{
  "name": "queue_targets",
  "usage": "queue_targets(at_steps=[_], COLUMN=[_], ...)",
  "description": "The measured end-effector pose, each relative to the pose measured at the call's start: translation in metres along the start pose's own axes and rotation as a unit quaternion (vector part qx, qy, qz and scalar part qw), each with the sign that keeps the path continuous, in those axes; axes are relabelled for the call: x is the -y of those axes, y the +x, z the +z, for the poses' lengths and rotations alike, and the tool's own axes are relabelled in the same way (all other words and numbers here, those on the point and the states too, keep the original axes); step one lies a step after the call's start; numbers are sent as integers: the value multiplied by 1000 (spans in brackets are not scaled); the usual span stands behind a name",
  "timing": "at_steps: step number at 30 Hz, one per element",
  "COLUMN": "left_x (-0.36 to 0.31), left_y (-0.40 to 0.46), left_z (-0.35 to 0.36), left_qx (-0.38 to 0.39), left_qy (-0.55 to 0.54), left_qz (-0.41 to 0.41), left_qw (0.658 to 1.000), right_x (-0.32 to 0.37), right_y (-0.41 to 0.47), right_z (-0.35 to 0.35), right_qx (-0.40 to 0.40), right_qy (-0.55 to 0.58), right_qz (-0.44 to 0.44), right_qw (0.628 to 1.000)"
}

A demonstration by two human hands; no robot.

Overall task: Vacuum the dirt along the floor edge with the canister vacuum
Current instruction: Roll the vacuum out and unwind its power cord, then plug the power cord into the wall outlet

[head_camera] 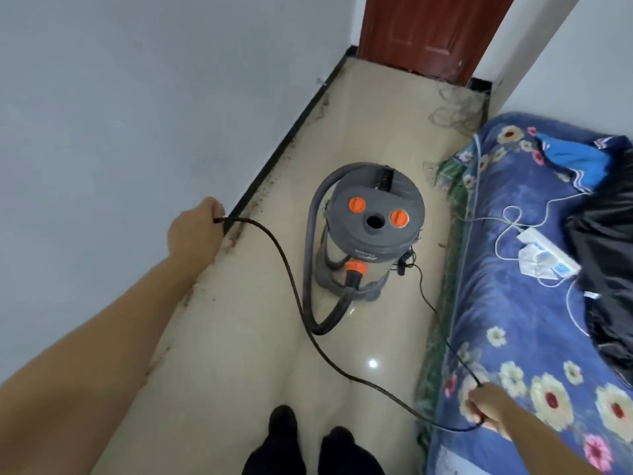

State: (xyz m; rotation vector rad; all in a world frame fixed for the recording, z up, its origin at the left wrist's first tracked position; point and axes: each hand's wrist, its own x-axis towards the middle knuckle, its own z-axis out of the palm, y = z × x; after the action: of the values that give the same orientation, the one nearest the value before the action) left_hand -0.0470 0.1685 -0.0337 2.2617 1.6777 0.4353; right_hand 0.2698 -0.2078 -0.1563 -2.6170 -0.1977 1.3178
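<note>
Left grip and right grip both clench black cord; canister vacuum label blurred, unreadable.

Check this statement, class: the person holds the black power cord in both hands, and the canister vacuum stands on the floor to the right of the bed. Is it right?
One detail is wrong. In the head view the canister vacuum stands left of the bed, between it and the wall. The rest holds: the left hand and right hand both hold the black power cord.

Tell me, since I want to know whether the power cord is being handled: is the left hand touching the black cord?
Touching. The head view shows the left hand with fingers curled round one end of the black cord, which emerges directly from its grip beside the baseboard.
</note>
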Motion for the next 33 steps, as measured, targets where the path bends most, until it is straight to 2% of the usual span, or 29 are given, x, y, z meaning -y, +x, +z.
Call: queue_targets(at_steps=[2, 3, 4, 6, 8, 10, 11, 13, 15, 20, 23, 26, 29, 31, 33], left_x=[4, 3, 0, -11, -16, -18, -19, -27, -34, -12, 11, 40, 86, 121, 151], left_y=[-23, -36, -50, -81, -115, -147, -160, -185, -204, -244, -262, -283, -308, -322, -331], left_z=[-3, -2, 1, 6, 18, 34, 39, 41, 39, 40, 33, 36, 38, 34, 22], left_qx=[-39, -43, -42, -44, -18, 2, 4, 5, -12, -22, -16, 9, -8, -42, -4], left_qy=[3, 8, 17, 16, 24, 52, 61, 69, 59, 113, 140, 129, 109, 72, 15], left_qz=[99, 148, 199, 314, 422, 492, 511, 523, 530, 487, 455, 394, 315, 218, 96], left_qw=[994, 988, 979, 948, 906, 869, 857, 849, 846, 866, 879, 910, 943, 972, 995], right_x=[4, 27, 48, 98, 148, 190, 204, 225, 236, 239, 231, 246, 284, 303, 316], right_y=[13, 10, 3, -28, -68, -107, -118, -142, -164, -189, -214, -246, -270, -277, -281], right_z=[15, 23, 29, 33, 36, 39, 45, 68, 91, 146, 181, 213, 239, 257, 279], right_qx=[98, 134, 136, 91, 118, 192, 235, 320, 372, 414, 493, 528, 490, 459, 449], right_qy=[-193, -232, -184, -34, 94, 116, 91, -6, -33, 39, 0, 27, 117, 132, 142], right_qz=[3, -15, -35, -64, -122, -217, -233, -238, -225, -140, -107, -169, -240, -273, -279], right_qw=[976, 963, 973, 993, 981, 950, 939, 917, 900, 899, 863, 832, 830, 835, 837])
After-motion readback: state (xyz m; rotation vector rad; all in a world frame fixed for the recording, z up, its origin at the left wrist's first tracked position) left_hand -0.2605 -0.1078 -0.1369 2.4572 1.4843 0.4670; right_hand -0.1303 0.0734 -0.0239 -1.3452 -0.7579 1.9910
